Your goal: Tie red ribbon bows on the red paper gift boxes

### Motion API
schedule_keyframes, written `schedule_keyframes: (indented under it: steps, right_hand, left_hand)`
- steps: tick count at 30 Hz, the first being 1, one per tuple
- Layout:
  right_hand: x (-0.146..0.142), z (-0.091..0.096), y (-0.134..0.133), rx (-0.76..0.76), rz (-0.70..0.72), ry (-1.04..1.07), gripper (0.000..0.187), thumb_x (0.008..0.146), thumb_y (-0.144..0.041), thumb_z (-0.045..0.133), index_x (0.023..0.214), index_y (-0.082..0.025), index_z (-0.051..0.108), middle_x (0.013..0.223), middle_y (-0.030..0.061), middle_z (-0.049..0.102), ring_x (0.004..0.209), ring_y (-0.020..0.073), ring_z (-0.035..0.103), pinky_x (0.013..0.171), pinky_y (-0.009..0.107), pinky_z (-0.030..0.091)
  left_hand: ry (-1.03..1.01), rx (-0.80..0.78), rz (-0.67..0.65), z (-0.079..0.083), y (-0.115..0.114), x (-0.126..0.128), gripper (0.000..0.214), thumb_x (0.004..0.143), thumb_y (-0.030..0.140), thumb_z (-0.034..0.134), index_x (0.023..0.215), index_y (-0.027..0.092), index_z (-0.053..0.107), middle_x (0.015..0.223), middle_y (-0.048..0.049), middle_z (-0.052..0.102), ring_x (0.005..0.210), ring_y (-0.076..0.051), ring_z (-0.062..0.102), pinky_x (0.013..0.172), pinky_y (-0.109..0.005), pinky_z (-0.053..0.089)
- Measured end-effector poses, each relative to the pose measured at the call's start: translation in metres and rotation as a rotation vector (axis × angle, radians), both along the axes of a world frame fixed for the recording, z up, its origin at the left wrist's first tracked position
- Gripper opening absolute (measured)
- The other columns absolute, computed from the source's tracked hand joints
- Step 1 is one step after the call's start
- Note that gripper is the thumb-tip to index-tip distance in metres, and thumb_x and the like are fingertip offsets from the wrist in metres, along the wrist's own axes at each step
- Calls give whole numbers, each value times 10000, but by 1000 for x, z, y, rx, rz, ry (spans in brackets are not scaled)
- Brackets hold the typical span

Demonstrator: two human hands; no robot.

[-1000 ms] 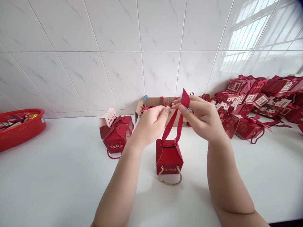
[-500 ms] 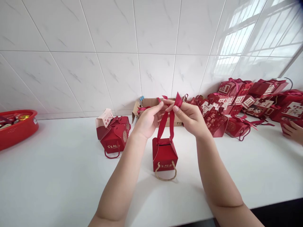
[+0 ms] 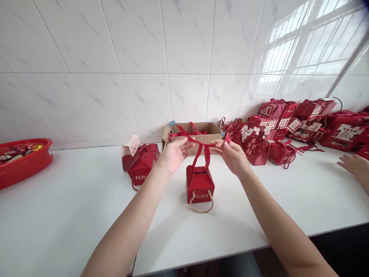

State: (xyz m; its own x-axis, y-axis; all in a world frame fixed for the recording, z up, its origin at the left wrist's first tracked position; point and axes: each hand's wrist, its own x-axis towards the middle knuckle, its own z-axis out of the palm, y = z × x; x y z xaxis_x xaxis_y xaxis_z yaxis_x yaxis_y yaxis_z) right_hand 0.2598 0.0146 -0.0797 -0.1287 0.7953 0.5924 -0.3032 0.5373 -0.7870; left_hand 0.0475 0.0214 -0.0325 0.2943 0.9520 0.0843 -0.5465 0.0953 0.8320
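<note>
The step in hand looks to be knotting the red ribbon [image 3: 207, 154] above the small red box [image 3: 201, 181]. The 2 lengths rise from the top of the box and meet at a crossing, with a strip running nearly level to each side. The left hand [image 3: 174, 156] seems to have its thumb and fingertips closed on the left end, whose pointed tail juts up and left; the right hand [image 3: 233, 157] pinches the right end between thumb and fingers. The hands are apart, to either side of the crossing. As I judge it, the next move calls for an even pull outward, gentle enough not to lift the box, with the crossing kept centred.

The box stands upright on the white table [image 3: 92, 223], near the middle and apart from both hands. It is glossy red, its sides sloping in to a narrow top with a dark slit; gold characters mark the front, where a tan rope handle [image 3: 201, 211] hangs in a loop. Behind it, on the far side, sits a cardboard carton [image 3: 203, 127] with red ribbons inside.
</note>
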Motion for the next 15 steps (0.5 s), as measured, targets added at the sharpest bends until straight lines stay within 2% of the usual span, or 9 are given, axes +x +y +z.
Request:
schedule_keyframes:
  steps: [4,8,11,15]
  right_hand:
    - [25,-35,4,-198,80,82,223,851,-416,612,755,-224,670,1003,42,674,938,165,630,842,325,508]
    - [49,-63,12,-334,131,146,233,810,-416,652,682,-222,634,860,23,670,754,149,621,755,330,516]
    - [60,-72,17,-396,116,199,218,779,-401,666,669,-218,622,724,8,607,607,127,546,634,315,495]
    - [61,-72,19,-427,104,247,211,793,-370,631,665,-204,611,644,-13,507,529,94,445,531,262,429]
  left_hand:
    - [-128,-34,30,-24,0,-28,57,819,139,587,774,160,613,1081,-78,708,899,-183,680,627,-249,502]
    - [-138,-115,146,-46,0,-49,95,821,103,579,749,165,572,926,-57,730,818,-177,706,616,-246,528]
    - [-96,-148,203,-60,-2,-58,88,828,96,571,771,164,574,846,-44,727,771,-170,714,588,-233,529]
    - [-78,-167,221,-76,-3,-63,82,839,104,566,793,172,577,778,-28,714,743,-168,714,577,-229,533]
